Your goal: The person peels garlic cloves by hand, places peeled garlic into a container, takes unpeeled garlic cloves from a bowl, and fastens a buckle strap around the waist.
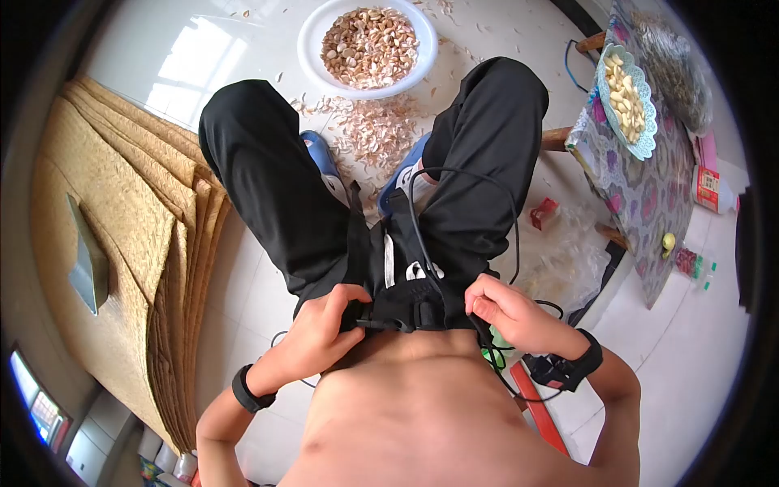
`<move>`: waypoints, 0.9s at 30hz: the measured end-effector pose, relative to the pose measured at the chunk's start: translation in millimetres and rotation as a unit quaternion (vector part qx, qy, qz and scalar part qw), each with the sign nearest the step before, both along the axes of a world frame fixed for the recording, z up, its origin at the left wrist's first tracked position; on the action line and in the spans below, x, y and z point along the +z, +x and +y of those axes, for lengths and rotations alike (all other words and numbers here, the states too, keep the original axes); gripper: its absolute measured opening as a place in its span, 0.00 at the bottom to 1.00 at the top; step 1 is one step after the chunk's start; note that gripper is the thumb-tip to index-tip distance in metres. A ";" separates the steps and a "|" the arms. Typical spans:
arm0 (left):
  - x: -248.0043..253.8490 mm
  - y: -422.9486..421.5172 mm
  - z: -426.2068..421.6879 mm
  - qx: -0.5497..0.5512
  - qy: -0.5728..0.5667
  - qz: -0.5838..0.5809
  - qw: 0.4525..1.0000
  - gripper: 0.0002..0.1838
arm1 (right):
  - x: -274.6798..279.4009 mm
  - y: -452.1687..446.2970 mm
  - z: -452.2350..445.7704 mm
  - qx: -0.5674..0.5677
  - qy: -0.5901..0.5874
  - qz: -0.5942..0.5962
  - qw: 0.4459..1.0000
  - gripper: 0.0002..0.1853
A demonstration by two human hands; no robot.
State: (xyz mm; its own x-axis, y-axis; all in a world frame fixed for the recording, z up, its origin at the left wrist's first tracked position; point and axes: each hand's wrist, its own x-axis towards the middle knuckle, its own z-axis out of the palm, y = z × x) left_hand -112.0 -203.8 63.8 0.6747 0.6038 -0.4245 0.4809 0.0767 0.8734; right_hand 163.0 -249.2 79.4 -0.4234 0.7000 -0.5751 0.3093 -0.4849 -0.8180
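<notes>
Your hands are apart. The left hand point(323, 329) grips the left end of the black waist strap point(398, 324); the strap's long axis runs crosswise toward your right hand point(515, 315), curled beside its right end, grip unclear.

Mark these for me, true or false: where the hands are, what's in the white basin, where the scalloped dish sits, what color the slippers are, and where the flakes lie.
1. The left hand and right hand are both near the waist of the black trousers. True.
2. The white basin is empty. False: it holds a heap of brownish and pale pieces.
3. The scalloped dish sits on the patterned cloth. True.
4. The slippers are red. False: they are blue.
5. Flakes litter the floor near the basin. True.
</notes>
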 end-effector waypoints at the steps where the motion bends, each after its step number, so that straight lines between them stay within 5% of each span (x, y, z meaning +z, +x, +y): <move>1: -2.0 1.4 1.6 -0.015 0.012 -0.006 1.000 0.20 | -2.0 -1.4 -1.2 -0.003 0.027 -0.013 1.000 0.08; 9: -6.0 10.0 7.3 -0.113 0.095 -0.001 0.989 0.21 | -18.9 -7.3 -7.4 -0.059 0.079 -0.048 0.994 0.05; 10: -7.1 10.5 12.6 -0.098 0.031 0.004 0.995 0.21 | -23.2 -7.5 -8.3 -0.034 0.170 -0.063 0.983 0.06; 12: -6.6 10.1 18.5 -0.064 -0.107 0.016 0.992 0.22 | -30.4 -7.0 -5.4 -0.154 0.054 0.019 0.986 0.07; 14: -9.6 12.1 18.3 -0.033 -0.113 -0.027 0.993 0.21 | -24.4 2.0 15.1 -0.298 -0.106 0.181 0.931 0.08; 18: -8.3 21.8 20.3 -0.006 -0.172 -0.067 0.983 0.23 | -24.7 4.3 18.1 -0.050 0.027 -0.038 0.998 0.08; 21: -15.8 39.2 23.1 -0.035 -0.153 -0.023 0.987 0.22 | -18.6 2.5 7.8 -0.085 -0.159 0.052 0.982 0.08; 27: -14.5 64.2 17.3 -0.060 0.077 -0.031 0.995 0.22 | -15.3 15.3 -1.9 -0.110 -0.145 0.105 0.978 0.11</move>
